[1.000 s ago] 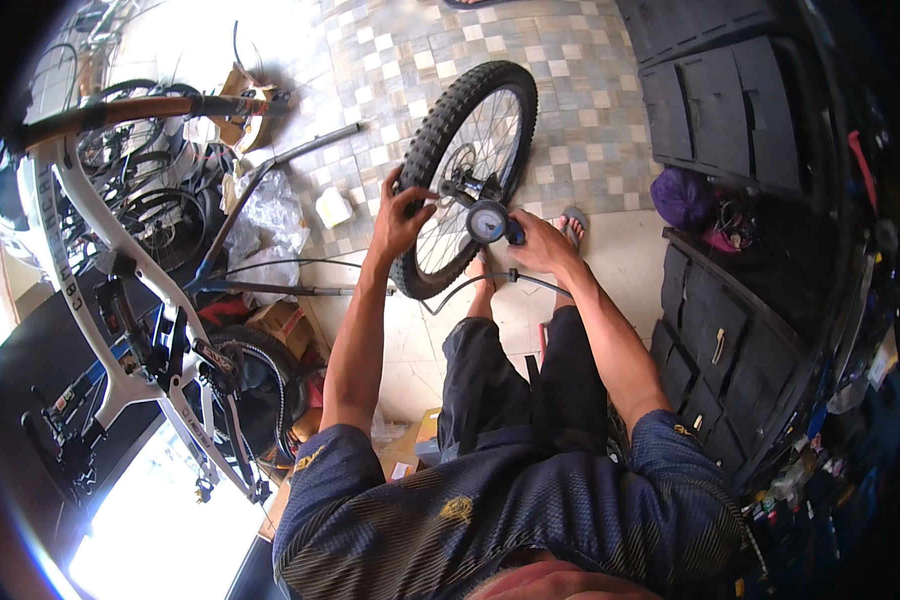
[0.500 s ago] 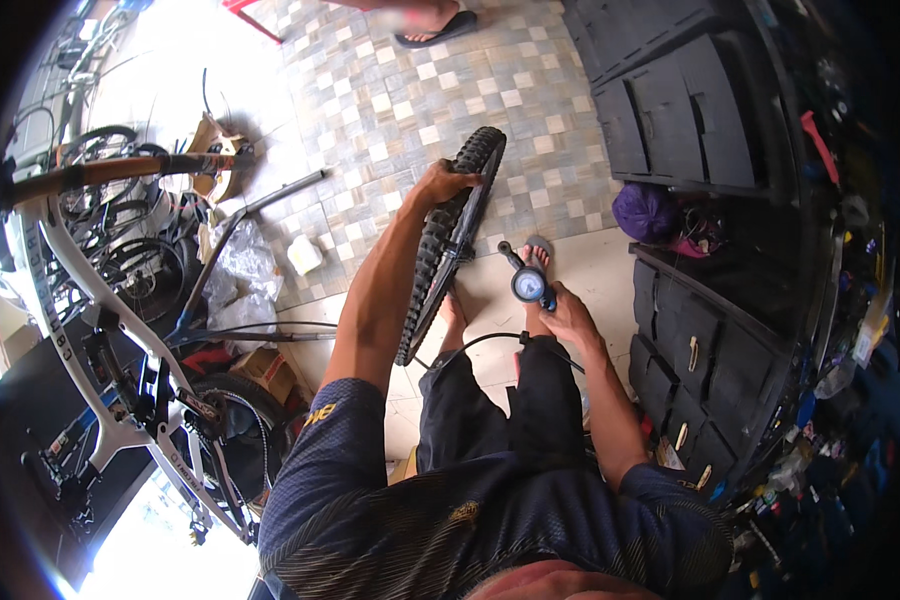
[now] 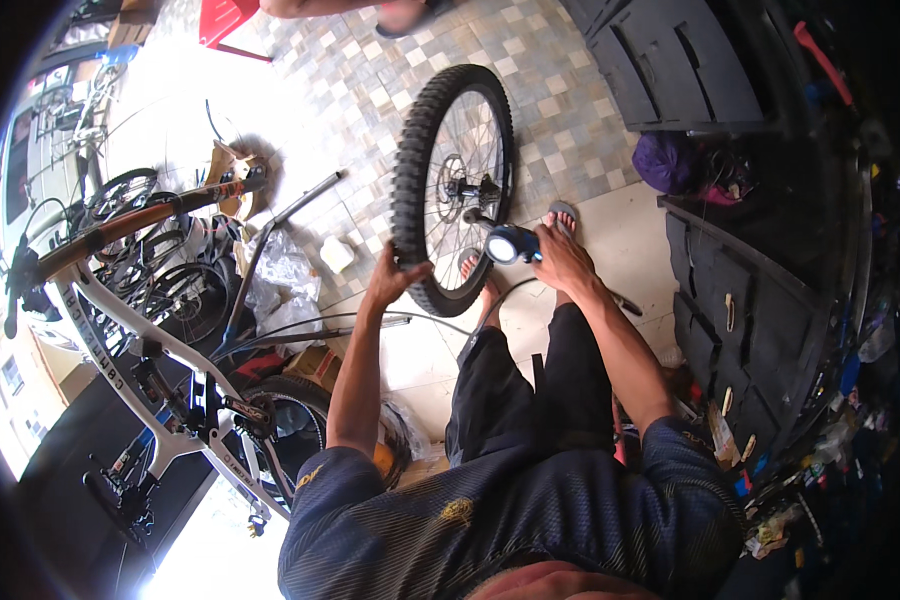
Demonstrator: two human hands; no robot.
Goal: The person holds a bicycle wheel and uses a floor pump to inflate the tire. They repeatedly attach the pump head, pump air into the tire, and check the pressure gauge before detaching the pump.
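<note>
A bicycle wheel (image 3: pixel 408 170) with a black knobby tire stands tilted in front of me, its spokes and brake rotor showing. My left hand (image 3: pixel 398 275) is closed around the tire at its near left side. In my right hand (image 3: pixel 562 260) is a tire inflator with a round gauge (image 3: pixel 505 248), its face washed out by glare. The inflator's short end reaches in front of the spokes below the hub; whether it touches the wheel or the valve, I cannot tell. A black hose (image 3: pixel 515 292) curves from near the inflator toward my legs.
On the left a white bicycle frame (image 3: pixel 100 345) stands raised, with other bikes and plastic bags (image 3: pixel 285 265) behind it. Dark drawer cabinets (image 3: pixel 720 290) line the right, a purple bundle (image 3: pixel 662 162) between them. Another person's foot (image 3: pixel 405 18) and a red chair (image 3: pixel 225 22) are at the top.
The wheel has turned from nearly edge-on to showing its spokes. My left hand has shifted from the tire's upper part to its near side. The inflator has moved left, close to the wheel.
</note>
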